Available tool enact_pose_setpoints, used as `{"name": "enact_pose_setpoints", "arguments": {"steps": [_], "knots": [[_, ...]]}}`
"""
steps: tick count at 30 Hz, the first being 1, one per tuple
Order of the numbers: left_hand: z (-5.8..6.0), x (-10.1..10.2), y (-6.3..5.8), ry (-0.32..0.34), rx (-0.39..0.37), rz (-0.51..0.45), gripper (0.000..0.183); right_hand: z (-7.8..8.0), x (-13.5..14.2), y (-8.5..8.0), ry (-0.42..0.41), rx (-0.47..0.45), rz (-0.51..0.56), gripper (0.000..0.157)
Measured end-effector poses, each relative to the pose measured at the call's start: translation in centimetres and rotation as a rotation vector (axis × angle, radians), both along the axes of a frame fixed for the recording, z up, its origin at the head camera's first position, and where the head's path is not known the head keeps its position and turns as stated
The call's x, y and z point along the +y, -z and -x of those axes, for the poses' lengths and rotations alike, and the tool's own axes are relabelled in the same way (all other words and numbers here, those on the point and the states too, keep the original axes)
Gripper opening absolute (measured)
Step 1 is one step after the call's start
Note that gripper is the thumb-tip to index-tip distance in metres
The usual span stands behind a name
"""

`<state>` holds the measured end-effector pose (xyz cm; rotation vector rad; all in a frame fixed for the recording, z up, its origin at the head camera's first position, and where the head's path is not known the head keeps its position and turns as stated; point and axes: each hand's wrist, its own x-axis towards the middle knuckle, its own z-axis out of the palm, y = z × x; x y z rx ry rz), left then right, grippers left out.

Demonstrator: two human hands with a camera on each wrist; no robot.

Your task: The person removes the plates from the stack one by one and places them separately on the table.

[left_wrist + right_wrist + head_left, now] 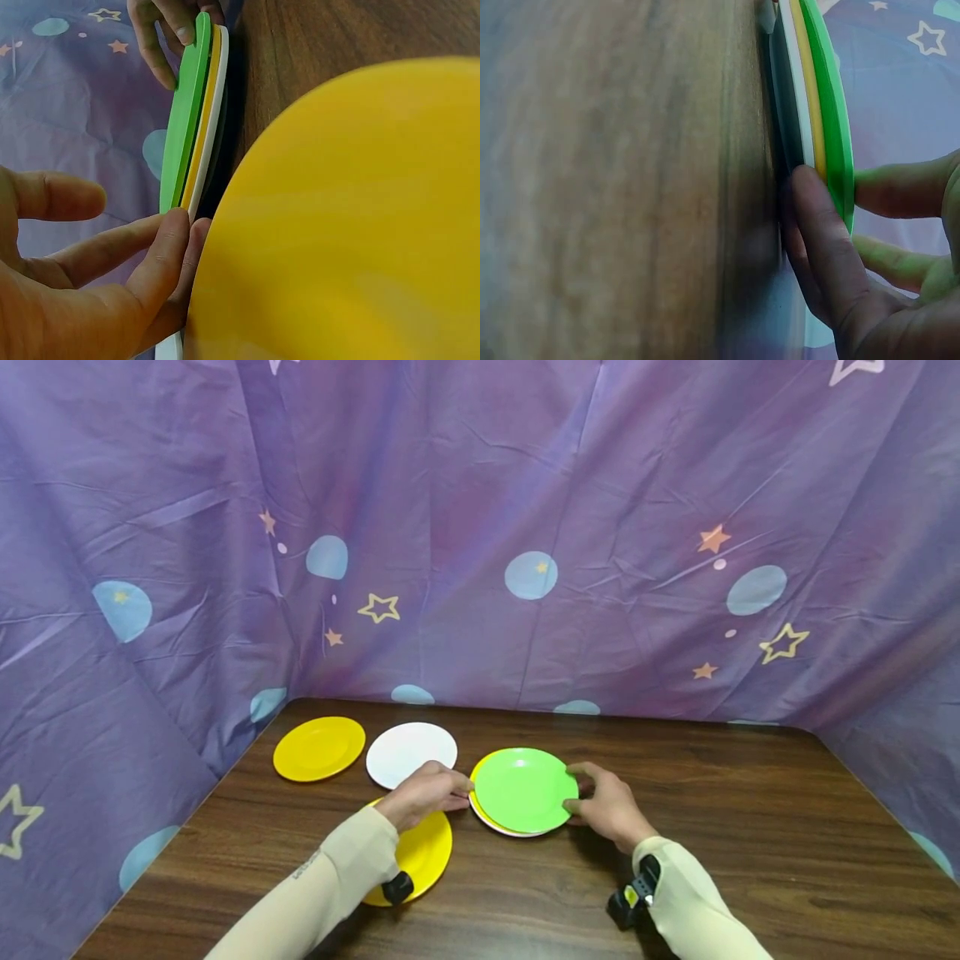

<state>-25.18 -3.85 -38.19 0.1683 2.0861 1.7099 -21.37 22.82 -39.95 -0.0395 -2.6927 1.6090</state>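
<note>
Midway between the left and right edges of the worktop (pixel 750 827), a green plate (pixel 525 789), yellow plate (pixel 811 90) and white plate (pixel 798 90) are stacked, right hand (pixel 611 810) pinching their rim, left hand (pixel 426 795) touching it, fingers extended; three loose plates (pixel 319 749) leftward remain unstacked.

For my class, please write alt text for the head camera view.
A person's right hand grips, and left hand touches, a stack of plates, green on top of yellow and white. A yellow plate, a white plate and another yellow plate lie left of it on a brown wooden table before a starry purple cloth.
</note>
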Motion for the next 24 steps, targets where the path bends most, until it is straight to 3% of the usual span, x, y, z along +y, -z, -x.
{"name": "enact_pose_setpoints", "arguments": {"steps": [11, 24], "knots": [[-0.19, 0.26, 0.24, 0.0, 0.015, 0.023, 0.031, 0.05, 0.34, -0.02, 0.027, 0.002, -0.056, 0.042], [-0.45, 0.45, -0.34, 0.022, 0.013, 0.073, 0.037, 0.01, 0.8, -0.18, 0.056, 0.005, -0.102, 0.046]]}}
